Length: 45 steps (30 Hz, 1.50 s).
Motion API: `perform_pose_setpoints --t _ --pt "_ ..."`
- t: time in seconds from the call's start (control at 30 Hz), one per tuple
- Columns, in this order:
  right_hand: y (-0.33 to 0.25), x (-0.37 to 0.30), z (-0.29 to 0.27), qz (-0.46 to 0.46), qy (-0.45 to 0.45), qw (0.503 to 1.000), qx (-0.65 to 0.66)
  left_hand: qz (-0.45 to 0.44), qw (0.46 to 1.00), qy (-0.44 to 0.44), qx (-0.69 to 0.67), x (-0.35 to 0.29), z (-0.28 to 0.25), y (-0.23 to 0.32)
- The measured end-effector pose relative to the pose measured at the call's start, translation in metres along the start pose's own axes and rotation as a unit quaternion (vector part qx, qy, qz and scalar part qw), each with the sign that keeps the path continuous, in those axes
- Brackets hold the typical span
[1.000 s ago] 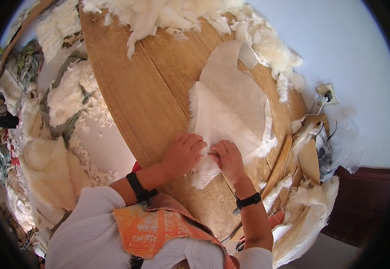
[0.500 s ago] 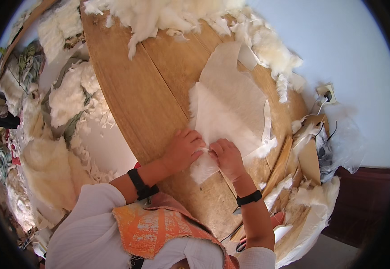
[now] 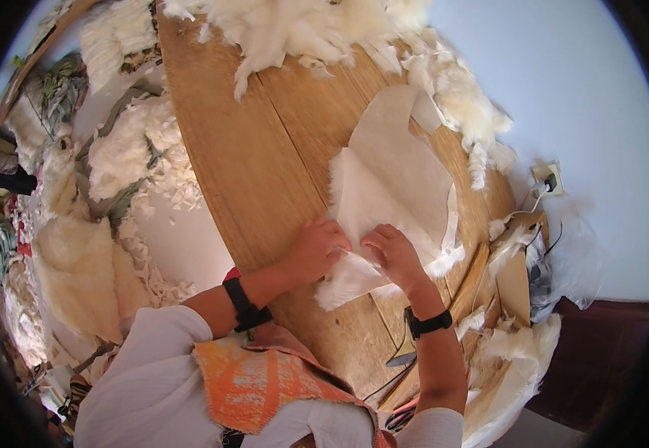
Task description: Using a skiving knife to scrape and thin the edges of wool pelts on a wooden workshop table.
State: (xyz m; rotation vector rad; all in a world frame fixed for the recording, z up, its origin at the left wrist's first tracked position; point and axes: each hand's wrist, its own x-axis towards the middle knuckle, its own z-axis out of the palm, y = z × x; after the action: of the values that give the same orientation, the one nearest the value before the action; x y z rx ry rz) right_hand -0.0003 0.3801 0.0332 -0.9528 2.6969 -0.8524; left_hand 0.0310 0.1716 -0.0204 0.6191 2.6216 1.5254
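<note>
A pale fur pelt (image 3: 395, 190) lies on the wooden table, its smooth hide side up for the most part. White fur shows along its near edge and at the right rim. My left hand (image 3: 318, 250) pinches the near edge of the pelt, thumb and fingers pressed together. Just right of it, my right hand (image 3: 395, 257) curls its fingers on the same edge, with a small gap between the hands. What lies under the fingertips is partly hidden. Both wrists wear black bands.
Fluffy cream fur pieces (image 3: 324, 30) cover the far edge of the wooden table (image 3: 227, 149). More pelts (image 3: 78, 276) are heaped at the left. On the right stand a cardboard piece (image 3: 516, 287), a clear plastic bag (image 3: 574, 261) and a wall socket (image 3: 547, 178) with a plugged cord.
My hands have moved slightly apart along the pelt's near edge, the right one shifting right. The whole scene sits a little lower and further right in the view.
</note>
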Motion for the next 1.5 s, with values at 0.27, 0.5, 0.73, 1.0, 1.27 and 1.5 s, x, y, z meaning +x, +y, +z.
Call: perform_pose_setpoints --t 0.27,0.5,0.73,1.0,1.27,1.5 --pt "0.01 -0.003 0.004 0.042 0.009 0.995 0.087 0.013 1.0 0.017 -0.015 -0.001 0.003 -0.001" --pt "0.02 -0.002 0.011 -0.015 -0.027 0.999 -0.045 0.127 0.988 0.082 0.025 0.001 0.018 -0.016" --pt "-0.009 0.005 0.012 -0.012 -0.078 0.994 -0.076 0.064 0.996 0.062 -0.001 -0.003 0.032 -0.023" --pt "-0.035 0.001 0.025 -0.134 0.027 0.972 -0.192 0.02 0.998 0.054 -0.037 0.0 0.033 -0.019" --pt "-0.056 -0.008 0.02 -0.043 0.127 0.989 0.066 0.128 0.984 0.073 -0.102 -0.002 0.026 -0.027" --pt "-0.031 -0.119 -0.145 0.018 0.517 0.753 0.407 0.063 0.997 0.003 -0.036 -0.001 0.01 -0.011"
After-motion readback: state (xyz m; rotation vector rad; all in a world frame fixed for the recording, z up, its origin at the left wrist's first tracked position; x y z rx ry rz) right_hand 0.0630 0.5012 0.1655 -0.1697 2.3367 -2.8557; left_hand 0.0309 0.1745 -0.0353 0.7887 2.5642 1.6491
